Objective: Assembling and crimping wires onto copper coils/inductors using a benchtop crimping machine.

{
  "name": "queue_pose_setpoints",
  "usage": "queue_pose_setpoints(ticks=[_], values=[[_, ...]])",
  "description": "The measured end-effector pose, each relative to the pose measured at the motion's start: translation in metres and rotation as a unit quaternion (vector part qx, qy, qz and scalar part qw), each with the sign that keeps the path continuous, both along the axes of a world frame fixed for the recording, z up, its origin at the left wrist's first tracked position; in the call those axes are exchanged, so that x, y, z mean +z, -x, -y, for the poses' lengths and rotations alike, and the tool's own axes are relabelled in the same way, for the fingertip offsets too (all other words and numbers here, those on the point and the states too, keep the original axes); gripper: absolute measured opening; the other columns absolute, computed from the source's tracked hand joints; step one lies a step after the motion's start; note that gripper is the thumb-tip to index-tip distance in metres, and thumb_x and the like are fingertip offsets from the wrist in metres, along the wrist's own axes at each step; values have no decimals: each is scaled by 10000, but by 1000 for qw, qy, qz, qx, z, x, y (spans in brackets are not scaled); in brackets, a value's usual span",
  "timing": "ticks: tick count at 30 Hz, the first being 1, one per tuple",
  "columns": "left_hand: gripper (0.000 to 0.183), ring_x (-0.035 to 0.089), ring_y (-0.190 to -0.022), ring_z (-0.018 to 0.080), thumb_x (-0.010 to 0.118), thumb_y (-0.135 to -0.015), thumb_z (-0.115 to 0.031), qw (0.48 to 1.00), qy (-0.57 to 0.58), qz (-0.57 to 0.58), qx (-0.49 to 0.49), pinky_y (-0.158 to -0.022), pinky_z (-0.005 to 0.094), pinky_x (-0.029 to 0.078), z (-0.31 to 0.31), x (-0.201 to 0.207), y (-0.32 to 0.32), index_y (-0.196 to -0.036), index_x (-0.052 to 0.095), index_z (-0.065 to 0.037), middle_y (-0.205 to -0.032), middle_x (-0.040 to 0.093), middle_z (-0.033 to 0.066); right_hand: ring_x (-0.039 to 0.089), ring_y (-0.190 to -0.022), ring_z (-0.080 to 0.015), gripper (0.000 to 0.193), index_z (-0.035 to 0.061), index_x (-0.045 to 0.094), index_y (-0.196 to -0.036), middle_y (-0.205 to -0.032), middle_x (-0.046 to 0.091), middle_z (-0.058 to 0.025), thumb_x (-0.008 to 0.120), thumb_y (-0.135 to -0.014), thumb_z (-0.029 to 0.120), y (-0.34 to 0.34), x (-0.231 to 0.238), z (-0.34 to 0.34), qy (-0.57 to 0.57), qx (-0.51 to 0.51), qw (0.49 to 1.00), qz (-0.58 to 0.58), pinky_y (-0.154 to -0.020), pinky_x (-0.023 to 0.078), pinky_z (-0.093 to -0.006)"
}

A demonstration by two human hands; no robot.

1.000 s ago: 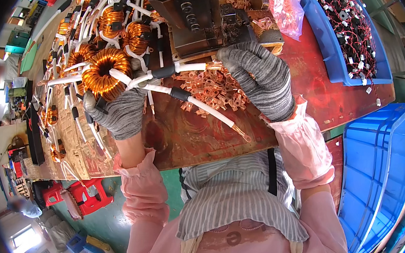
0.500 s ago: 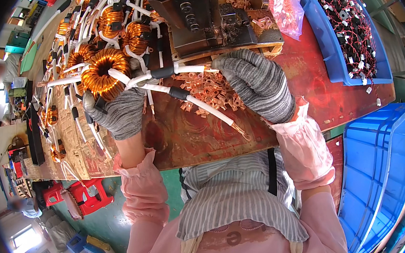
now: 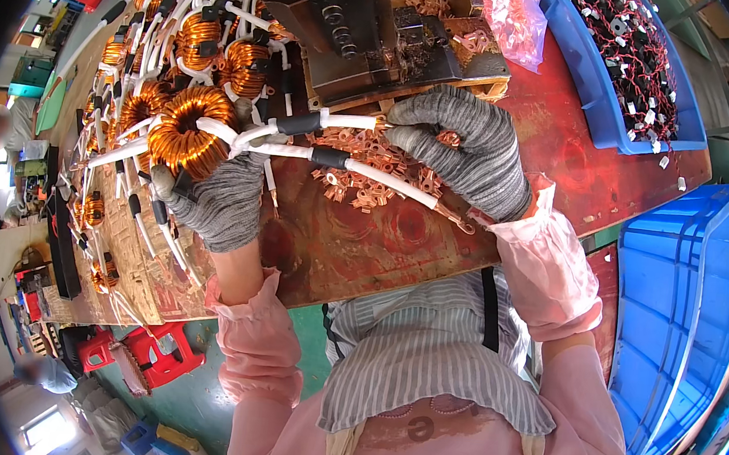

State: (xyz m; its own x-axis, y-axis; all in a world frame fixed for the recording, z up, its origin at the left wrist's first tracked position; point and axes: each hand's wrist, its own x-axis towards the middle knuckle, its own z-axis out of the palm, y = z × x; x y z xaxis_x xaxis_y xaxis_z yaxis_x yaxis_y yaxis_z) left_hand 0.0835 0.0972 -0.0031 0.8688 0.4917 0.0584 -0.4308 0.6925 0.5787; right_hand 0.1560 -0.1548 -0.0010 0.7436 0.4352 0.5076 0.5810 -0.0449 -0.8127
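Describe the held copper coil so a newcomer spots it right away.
On the worktable, copper coils crowd left of the dark machine. The left hand holds this coil. Unlike its neighbours, it is gripped, white leads extending toward the right hand.

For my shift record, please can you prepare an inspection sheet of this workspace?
Surface: red-brown table, scuffed and stained.
Job's things: copper-wound coil with an upper white lead and a lower white lead, the latter ending in a copper lug.
Clutter: loose copper terminals heaped in front of the dark machine; more coils piled at left.
Hands: grey-gloved left hand holds the coil; grey-gloved right hand is at the upper white lead's end, exact grip unclear.
Cables: black sleeves on both named leads; tangled wires in the blue tray.
Surroundings: large blue bin at right; red stool at lower left.
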Motion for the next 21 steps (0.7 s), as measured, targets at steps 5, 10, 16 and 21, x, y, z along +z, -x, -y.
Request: queue_pose_setpoints(ticks=[5, 10, 16, 21], values=[[794, 419, -1118, 366, 620, -637, -549, 978, 101, 131, -126, -954, 569, 309, -1, -7, 2, -1251, 392, -99, -1253, 418, 130, 585, -719, -90, 177, 18, 621, -914, -776, 614, -33, 650, -776, 125, -3, 2, 3, -84, 69, 959, -263, -641, 488, -243], [884, 424, -1123, 354, 608, -624, -610, 975, 91, 150, -139, -982, 538, 290, 6, -10, 2, -1298, 344, -103, -1285, 394, 130, 596, -678, -116, 199, -17, 595, -933, -773, 608, -60, 633, -789, 116, -14, 10, 6, -111, 167, 912, -358, -636, 507, -234], [843, 442, -1095, 329, 613, -643, -590, 962, 20, 186, -198, -966, 480, 329, 17, 0, -1, -1276, 368, -89, -1247, 431, 138, 586, -639, -108, 169, -14, 593, -922, -702, 589, -47, 600, -808, 110, -25, 20, 6, -71, 160, 941, -289, -580, 474, -221], [704, 452, -1070, 325, 627, -656, -543, 997, 12, 56, 41, -938, 504, 334, 26, 0, 0, -1191, 462, -116, -1206, 479, 86, 554, -654, -91, 186, 6, 615, -942, -779, 606, -41, 621, -801, 127, -33, 32, 8, -46, 117, 958, -257, -628, 459, -205]])
